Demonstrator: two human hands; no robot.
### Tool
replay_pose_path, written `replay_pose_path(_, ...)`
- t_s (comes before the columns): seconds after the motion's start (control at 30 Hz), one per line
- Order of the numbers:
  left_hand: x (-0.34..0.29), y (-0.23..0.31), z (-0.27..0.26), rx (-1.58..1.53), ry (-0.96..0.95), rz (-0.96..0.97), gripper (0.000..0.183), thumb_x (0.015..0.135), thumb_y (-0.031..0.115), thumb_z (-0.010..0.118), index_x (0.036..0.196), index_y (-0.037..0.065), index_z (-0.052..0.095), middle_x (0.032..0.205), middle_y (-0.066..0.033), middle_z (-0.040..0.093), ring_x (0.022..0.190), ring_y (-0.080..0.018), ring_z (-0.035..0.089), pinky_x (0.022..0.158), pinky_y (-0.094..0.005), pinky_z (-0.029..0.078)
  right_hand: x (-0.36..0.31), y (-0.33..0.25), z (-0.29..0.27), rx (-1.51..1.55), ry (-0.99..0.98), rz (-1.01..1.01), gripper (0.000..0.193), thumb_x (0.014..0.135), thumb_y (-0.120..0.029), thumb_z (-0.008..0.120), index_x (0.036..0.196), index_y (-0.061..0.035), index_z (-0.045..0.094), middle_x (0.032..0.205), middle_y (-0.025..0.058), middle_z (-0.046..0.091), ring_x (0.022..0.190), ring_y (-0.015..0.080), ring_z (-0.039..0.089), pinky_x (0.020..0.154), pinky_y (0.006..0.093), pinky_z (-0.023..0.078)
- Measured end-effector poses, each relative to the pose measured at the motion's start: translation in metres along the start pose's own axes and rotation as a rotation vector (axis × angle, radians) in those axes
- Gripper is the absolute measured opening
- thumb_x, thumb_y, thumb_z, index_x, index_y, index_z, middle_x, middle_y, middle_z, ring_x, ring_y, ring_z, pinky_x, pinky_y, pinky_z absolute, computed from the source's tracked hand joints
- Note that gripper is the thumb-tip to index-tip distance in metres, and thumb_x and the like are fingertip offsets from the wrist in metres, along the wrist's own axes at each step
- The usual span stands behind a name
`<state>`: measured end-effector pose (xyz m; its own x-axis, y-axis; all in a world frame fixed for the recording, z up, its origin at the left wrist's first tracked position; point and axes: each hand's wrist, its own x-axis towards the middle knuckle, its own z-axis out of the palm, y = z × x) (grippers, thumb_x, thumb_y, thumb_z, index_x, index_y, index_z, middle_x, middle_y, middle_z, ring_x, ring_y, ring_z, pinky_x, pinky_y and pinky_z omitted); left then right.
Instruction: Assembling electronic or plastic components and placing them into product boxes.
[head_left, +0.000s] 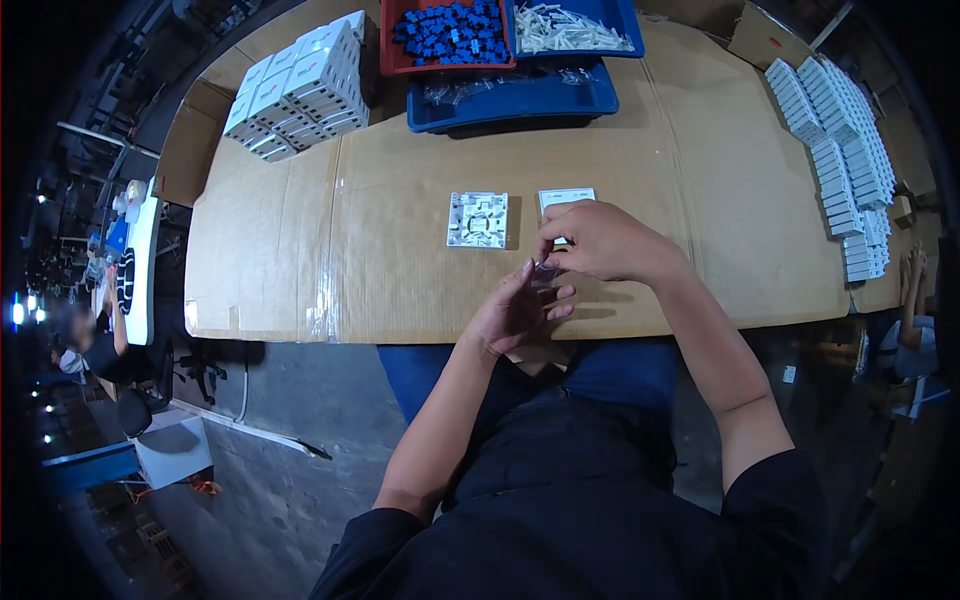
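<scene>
My right hand [605, 240] is closed in a pinch, fingertips pointing left and down. Just below and to its left is my left hand [512, 312], palm turned up, its thumb raised and the fingers half curled. Between the fingertips of both hands is a small clear plastic piece [545, 270], mostly covered by the fingers. A white square frame [478, 220] with a round opening and inner clips lies flat on the cardboard, left of the hands. Partly behind my right hand lies a white flat panel [567, 196].
Cardboard covers the table [400, 270]. White boxes [300, 90] are stacked far left; rows of white parts [840, 160] stand far right. At the back are a red tray [388, 60] of blue pieces, a blue tray [638, 45] of white plugs and another blue tray [515, 115] holding clear plastic.
</scene>
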<state>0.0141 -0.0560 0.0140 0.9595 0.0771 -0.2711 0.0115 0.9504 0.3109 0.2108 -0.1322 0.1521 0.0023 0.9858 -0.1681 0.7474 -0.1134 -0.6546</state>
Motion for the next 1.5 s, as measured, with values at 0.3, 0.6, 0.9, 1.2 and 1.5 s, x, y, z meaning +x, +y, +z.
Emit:
replay_pose_path(0.3, -0.006, -0.001, 0.004, 0.1, 0.004, -0.003, 0.051, 0.103, 0.053, 0.061, 0.142, 0.019, 0.058, 0.14, -0.0014, 0.061, 0.128, -0.0249, 0.059, 0.106, -0.0465, 0.05, -0.002, 0.015, 0.011, 0.243, -0.119, -0.078, 0.023, 0.098, -0.014, 0.065, 0.105, 0.0052, 0.074, 0.114, 0.0153, 0.07, 0.101, 0.0266, 0.07, 0.09, 0.0371, 0.053)
replay_pose_path(0.6, -0.002, -0.004, 0.004, 0.126, 0.0, 0.075, 0.057, 0.103, 0.047, 0.063, 0.146, 0.011, 0.053, 0.146, -0.0098, 0.058, 0.135, -0.0276, 0.057, 0.114, -0.048, 0.047, 0.001, 0.009, 0.012, 0.236, -0.178, 0.081, 0.035, 0.107, -0.025, 0.057, 0.114, 0.0053, 0.073, 0.123, 0.019, 0.069, 0.099, 0.0286, 0.071, 0.09, 0.0384, 0.054)
replay_pose_path(0.9, 0.003, 0.0, 0.001, -0.053, -0.048, -0.005, 0.053, 0.113, 0.041, 0.043, 0.152, 0.006, 0.047, 0.123, -0.0091, 0.065, 0.107, -0.0213, 0.066, 0.099, -0.0382, 0.052, 0.012, 0.024, -0.033, 0.245, -0.055, -0.117, 0.032, 0.106, -0.026, 0.061, 0.115, 0.0011, 0.075, 0.117, 0.0157, 0.072, 0.099, 0.0246, 0.071, 0.092, 0.0368, 0.054)
replay_pose_path(1.2, 0.007, 0.005, 0.0, -0.132, -0.08, -0.01, 0.057, 0.114, 0.041, 0.039, 0.153, -0.001, 0.046, 0.136, -0.0154, 0.067, 0.11, -0.0275, 0.071, 0.101, -0.0423, 0.056, 0.104, 0.178, -0.15, -0.197, 0.781, 0.211, 0.02, 0.095, -0.016, 0.065, 0.108, -0.0061, 0.077, 0.101, 0.0157, 0.077, 0.092, 0.0313, 0.073, 0.081, 0.0426, 0.056)
replay_pose_path(1.5, 0.009, 0.011, 0.002, -0.21, -0.095, -0.037, 0.064, 0.112, 0.047, 0.042, 0.154, -0.001, 0.044, 0.134, -0.0146, 0.067, 0.111, -0.029, 0.07, 0.1, -0.0445, 0.056, 0.168, 0.18, -0.158, -0.392, 0.791, 0.32, 0.016, 0.092, -0.018, 0.065, 0.1, -0.0135, 0.078, 0.104, 0.0125, 0.077, 0.101, 0.034, 0.073, 0.086, 0.0474, 0.058)
